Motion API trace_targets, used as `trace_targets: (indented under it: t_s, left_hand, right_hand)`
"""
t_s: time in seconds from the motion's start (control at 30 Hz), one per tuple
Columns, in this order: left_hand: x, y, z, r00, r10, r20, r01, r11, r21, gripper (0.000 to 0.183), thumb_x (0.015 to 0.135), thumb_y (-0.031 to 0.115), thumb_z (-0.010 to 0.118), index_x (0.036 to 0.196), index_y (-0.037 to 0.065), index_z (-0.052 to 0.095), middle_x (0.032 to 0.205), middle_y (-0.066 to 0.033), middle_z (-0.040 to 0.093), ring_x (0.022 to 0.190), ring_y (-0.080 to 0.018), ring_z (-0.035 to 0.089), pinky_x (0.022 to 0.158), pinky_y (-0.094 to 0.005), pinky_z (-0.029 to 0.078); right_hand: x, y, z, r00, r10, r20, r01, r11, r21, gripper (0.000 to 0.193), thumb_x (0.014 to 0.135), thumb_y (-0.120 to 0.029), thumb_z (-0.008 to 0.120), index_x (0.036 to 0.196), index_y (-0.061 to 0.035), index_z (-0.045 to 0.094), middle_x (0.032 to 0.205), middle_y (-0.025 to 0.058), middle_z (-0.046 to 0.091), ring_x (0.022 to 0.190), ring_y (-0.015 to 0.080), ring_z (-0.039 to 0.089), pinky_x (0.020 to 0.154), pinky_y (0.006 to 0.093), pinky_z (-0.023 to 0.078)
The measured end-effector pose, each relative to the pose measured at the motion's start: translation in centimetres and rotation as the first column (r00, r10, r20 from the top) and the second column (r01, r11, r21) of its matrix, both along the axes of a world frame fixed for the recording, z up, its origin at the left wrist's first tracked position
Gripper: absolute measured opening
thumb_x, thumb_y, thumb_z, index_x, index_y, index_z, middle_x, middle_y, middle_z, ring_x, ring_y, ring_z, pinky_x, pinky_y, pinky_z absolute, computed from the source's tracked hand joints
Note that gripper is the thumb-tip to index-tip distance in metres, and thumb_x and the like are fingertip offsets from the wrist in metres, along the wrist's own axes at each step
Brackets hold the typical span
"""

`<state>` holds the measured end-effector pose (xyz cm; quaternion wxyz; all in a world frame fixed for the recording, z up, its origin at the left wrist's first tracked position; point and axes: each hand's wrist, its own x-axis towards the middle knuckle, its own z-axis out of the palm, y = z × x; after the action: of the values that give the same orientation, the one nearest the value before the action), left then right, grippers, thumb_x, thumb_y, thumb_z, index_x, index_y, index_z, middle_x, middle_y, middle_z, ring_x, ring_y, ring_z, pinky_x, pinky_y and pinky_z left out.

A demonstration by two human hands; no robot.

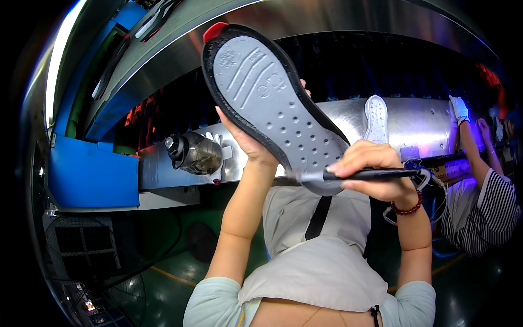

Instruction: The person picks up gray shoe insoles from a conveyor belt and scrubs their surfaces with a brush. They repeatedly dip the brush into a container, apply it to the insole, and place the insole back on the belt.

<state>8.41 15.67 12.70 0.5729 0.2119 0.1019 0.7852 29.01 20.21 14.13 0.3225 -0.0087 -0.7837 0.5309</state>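
Observation:
I hold up a shoe sole [253,76] with a grey, dimpled face, a black rim and a red tip at its far end. My left hand [248,139] is closed around its edge; some fingertips show on the far side and the rest of the fingers are hidden behind it. In my right hand [376,163] is a slim black-handled brush [376,174]. Its pale, blurred end lies against the near, narrower end of the sole. A second sole, white and grey [376,117], rests on the metal ledge [348,117] beyond my right hand.
On the ledge at left stands a dark see-through bottle [201,154] with a black lid. A blue machine housing [92,171] is farther left. At right, a co-worker in a striped top [497,201] reaches with a gloved hand [459,109]. Cables [436,182] hang near my right wrist.

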Motion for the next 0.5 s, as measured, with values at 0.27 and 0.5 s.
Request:
trace_targets:
  t_s: [0.27, 0.5]
  left_hand:
    - [-1.0, 0.2, 0.3, 0.999, 0.036, -0.035, -0.035, 0.999, 0.018, 0.087, 0.072, 0.069, 0.038, 0.131, 0.006, 0.027, 0.126, -0.0279, 0.032, 0.109, -0.0412, 0.039, 0.092, -0.0484, 0.035]
    - [-1.1, 0.4, 1.0, 0.992, 0.084, -0.098, -0.083, 0.996, 0.017, 0.088, 0.072, 0.069, 0.039, 0.132, 0.006, 0.026, 0.126, -0.0294, 0.031, 0.11, -0.0418, 0.039, 0.091, -0.0486, 0.036]
  right_hand:
    - [0.6, -0.2, -0.5, 0.998, -0.04, 0.05, 0.039, 0.999, 0.003, 0.014, 0.067, 0.0, 0.065, 0.081, -0.0011, 0.063, 0.085, 0.0127, 0.064, 0.082, 0.0197, 0.06, 0.075, 0.0276, 0.045]
    - [0.9, -0.2, -1.6, 0.998, -0.066, 0.022, 0.069, 0.983, -0.171, 0.015, 0.066, 0.002, 0.066, 0.081, -0.0011, 0.063, 0.085, 0.0124, 0.064, 0.081, 0.0204, 0.06, 0.076, 0.0312, 0.045]
